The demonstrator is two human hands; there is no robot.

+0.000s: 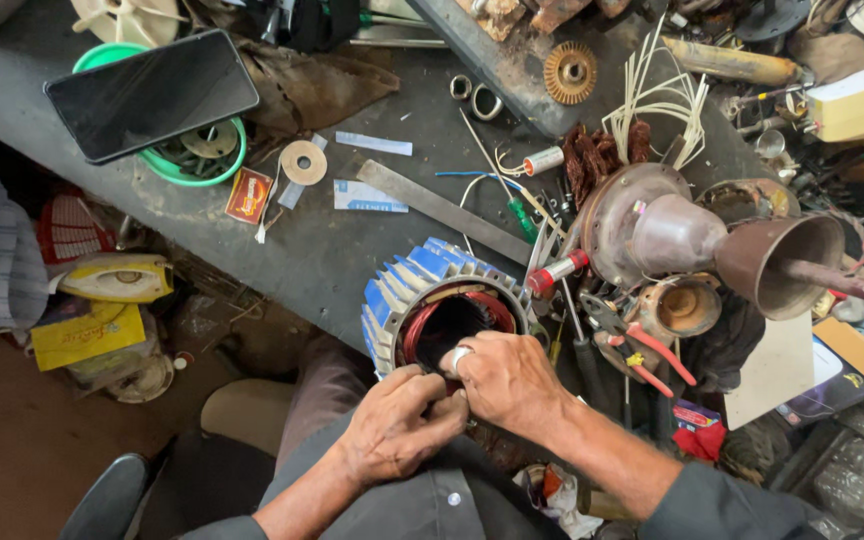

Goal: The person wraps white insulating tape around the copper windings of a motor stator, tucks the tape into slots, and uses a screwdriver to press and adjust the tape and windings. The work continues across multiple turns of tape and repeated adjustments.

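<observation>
Both hands, left hand (pixel 392 425) and right hand (pixel 505 378), have fingers pinched together on the near rim of the blue finned motor stator (pixel 442 305), whose open bore axis faces upward just beyond them, right hand nearer, at the surface (pixel 322 250) edge.

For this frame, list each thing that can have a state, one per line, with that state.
Left hand: closed, gripping the stator rim.
Right hand: fingers curled on the rim, ring on.
Motor stator: open-ended, windings exposed, held at the bench edge.
Phone: screen dark, lying across the green bowl.
Tape roll: lying flat.
</observation>
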